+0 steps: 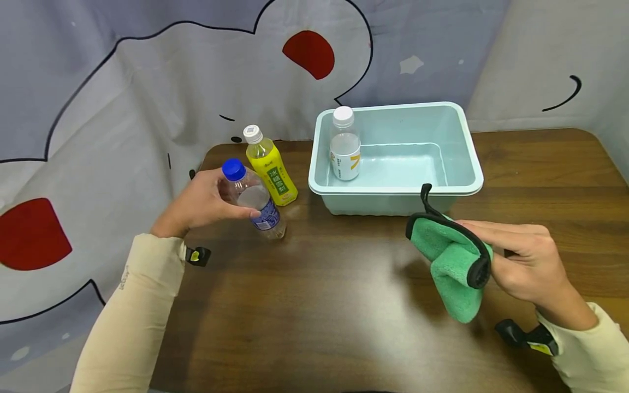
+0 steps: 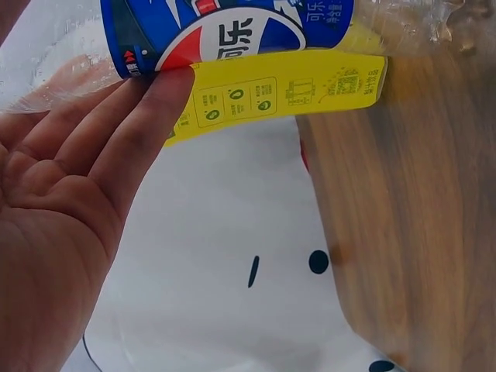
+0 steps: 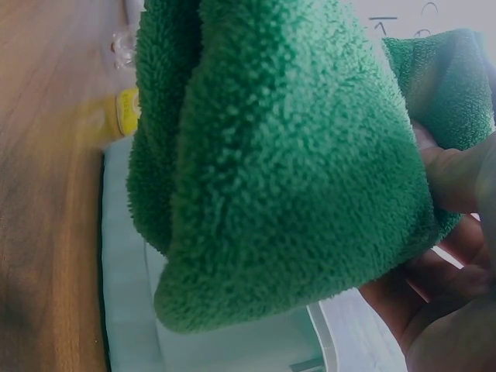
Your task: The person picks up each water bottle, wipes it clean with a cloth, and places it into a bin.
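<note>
My left hand [image 1: 206, 199] grips a clear plastic bottle [image 1: 253, 195] with a blue cap and a blue label, thumb on one side and fingers round the other. In the left wrist view the cola label [image 2: 232, 35] faces the camera. Just behind it stands a yellow-labelled drink bottle [image 1: 273, 169] with a white cap. Over the table's right side my right hand [image 1: 526, 262] holds a folded green cloth [image 1: 454, 267] with black edging and a loop. The cloth fills most of the right wrist view and hides some of the fingers.
A pale blue plastic tub [image 1: 373, 204] stands at the back of the wooden table [image 1: 319, 305]. Inside its left end is a clear bottle [image 1: 345, 147] with a white cap. A patterned curtain [image 1: 162, 98] hangs behind and along the left.
</note>
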{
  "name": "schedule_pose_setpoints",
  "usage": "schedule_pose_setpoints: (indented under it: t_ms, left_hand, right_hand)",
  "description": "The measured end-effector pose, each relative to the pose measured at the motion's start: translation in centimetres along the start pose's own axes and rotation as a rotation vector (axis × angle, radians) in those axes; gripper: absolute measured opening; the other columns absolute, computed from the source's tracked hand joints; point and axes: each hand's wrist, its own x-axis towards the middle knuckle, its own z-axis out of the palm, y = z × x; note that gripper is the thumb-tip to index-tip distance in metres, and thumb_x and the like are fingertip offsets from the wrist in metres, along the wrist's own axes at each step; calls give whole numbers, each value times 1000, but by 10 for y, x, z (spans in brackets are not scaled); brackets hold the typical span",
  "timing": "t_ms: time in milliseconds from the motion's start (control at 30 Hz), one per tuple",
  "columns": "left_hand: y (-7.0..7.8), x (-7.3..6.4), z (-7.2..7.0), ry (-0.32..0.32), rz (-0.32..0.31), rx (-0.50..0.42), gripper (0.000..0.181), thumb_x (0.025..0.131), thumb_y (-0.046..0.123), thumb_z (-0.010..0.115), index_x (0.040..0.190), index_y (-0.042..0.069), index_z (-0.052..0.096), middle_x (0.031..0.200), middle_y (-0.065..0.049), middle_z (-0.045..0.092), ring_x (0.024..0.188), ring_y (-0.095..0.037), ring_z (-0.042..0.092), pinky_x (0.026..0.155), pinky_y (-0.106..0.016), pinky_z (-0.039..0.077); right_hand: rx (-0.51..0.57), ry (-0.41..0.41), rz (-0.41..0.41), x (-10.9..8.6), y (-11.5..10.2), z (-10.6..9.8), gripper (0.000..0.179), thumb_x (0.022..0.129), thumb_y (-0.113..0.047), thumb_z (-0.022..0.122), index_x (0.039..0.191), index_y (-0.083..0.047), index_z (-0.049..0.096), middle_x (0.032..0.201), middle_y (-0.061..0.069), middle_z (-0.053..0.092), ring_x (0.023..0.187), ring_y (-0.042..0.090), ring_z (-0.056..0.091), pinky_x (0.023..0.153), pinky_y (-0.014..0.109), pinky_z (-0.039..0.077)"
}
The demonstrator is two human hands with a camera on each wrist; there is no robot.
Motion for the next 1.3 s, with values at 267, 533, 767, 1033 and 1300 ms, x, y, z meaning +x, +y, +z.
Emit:
schedule_pose_setpoints:
  t_ms: [267,533,767,1033,1300]
  left_hand:
    - [1,-1,2,5,6,27,58,77,40,94,125,18,71,91,-8,73,79,-24,65,69,-35,57]
    - [4,0,5,-8,19,23,58,76,39,94,125,19,71,89,-7,71,78,-23,64,69,-35,55]
    - [4,0,8,1,37,13,58,75,34,95,125,16,71,90,-6,73,77,-23,66,68,-35,57]
    - [6,-1,9,10,53,18,57,74,35,96,123,16,73,85,-6,73,75,-21,68,66,-33,58]
    - [10,3,9,-15,91,37,59,76,36,95,125,13,71,90,-7,75,75,-22,66,64,-32,57]
  right_hand:
    - [-11,-2,4,0,0,-1,19,95,8,65,102,25,70,123,14,76,119,15,73,92,11,54]
    - [-7,-7,-9,-1,1,-3,20,95,7,66,103,25,70,123,15,76,119,15,73,93,11,54]
    - [-7,-11,-5,0,0,-1,20,95,6,66,103,25,70,123,15,76,119,15,73,77,9,48]
    - [-13,-4,-12,1,1,-1,19,95,10,62,103,25,70,123,15,76,119,16,73,94,12,54]
    - [-15,-3,-18,1,1,-3,19,95,9,63,103,25,70,123,16,76,119,16,73,98,15,56]
